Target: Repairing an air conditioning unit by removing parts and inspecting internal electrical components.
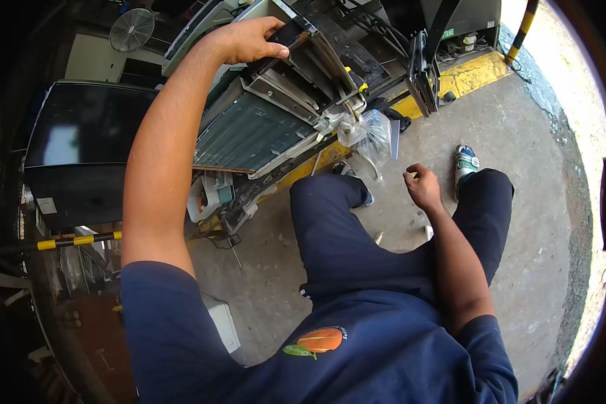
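Note:
My left hand (254, 43) reaches up and grips the dark top edge (291, 28) of an open metal appliance housing (314, 64). Below it sits a ribbed dark panel (252, 135) in a pale frame. A clear plastic bag (367, 133) hangs beside pale piping at the housing's lower right. My right hand (421, 185) is held low between my knees, right of the bag, its fingers curled around something small that I cannot make out.
Large black screens or panels (94, 124) stand at left, near a fan (131, 30) and a striped pole (74, 240). Thin dark frames (421, 74) lean at upper right. A yellow painted strip (475, 74) crosses the concrete floor (525, 188). A white box (219, 323) sits low at left.

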Motion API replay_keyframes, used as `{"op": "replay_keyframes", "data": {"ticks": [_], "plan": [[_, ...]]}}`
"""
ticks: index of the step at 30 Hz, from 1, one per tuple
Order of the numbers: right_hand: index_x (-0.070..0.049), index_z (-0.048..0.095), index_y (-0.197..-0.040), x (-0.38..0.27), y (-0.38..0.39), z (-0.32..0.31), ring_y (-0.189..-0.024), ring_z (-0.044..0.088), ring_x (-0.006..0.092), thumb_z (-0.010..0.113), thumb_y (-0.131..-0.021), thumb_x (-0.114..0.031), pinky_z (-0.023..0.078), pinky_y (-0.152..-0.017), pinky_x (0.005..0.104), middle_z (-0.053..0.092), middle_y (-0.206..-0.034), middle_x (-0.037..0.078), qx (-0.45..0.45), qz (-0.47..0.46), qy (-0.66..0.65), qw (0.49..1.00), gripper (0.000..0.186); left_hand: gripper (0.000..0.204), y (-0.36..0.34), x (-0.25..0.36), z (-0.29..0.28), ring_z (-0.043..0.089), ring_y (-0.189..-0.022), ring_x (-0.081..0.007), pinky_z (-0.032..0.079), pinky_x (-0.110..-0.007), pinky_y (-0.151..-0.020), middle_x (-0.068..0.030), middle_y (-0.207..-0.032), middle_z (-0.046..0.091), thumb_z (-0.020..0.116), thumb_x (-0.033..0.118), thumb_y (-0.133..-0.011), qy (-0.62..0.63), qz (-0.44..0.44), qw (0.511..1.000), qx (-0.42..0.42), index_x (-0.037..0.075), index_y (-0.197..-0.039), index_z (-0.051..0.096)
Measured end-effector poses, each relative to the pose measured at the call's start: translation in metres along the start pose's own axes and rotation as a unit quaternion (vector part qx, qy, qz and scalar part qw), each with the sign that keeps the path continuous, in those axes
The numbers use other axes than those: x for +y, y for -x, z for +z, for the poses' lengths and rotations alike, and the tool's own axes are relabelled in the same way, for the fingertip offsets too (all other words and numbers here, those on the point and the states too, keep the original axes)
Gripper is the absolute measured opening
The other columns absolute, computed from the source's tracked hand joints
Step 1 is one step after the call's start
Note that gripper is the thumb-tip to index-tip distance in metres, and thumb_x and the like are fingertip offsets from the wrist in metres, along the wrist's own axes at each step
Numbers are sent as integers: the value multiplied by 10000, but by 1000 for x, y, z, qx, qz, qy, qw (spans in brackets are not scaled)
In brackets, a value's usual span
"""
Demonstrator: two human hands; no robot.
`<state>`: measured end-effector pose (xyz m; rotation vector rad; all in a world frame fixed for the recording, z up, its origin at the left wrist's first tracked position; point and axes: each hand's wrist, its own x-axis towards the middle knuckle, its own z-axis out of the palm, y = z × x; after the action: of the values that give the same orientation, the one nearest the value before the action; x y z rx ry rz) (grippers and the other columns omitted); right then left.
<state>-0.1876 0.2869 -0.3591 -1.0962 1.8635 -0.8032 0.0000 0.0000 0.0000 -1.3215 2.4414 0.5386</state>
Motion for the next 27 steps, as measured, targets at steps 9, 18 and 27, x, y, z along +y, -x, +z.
{"op": "replay_keyframes", "data": {"ticks": [9,18,27], "plan": [[-20,678,-1012,5,1,-2,-768,657,359,632,-864,-255,529,-725,424,693,-863,187,9,1,6,1000,281,555,10,11,2,660,-1077,-300,513,-410,-955,-218,-1244,631,670,141,-910,-35,-18,999,28,-1,-1394,438],[-7,687,-979,8,2,2,-681,619,305,635,-866,-235,511,-662,384,669,-793,162,23,-18,6,1000,260,578,2,7,4,646,-1122,-322,495,-442,-994,-242,-1290,601,671,138,-909,-53,-6,998,25,-8,-1409,419],[-17,682,-994,6,4,-3,-748,651,357,633,-861,-252,527,-712,420,688,-834,180,6,5,13,1000,274,631,-4,0,3,634,-1151,-326,490,-419,-1013,-212,-1338,578,701,226,-890,-97,-6,995,36,-11,-1412,437]]}}
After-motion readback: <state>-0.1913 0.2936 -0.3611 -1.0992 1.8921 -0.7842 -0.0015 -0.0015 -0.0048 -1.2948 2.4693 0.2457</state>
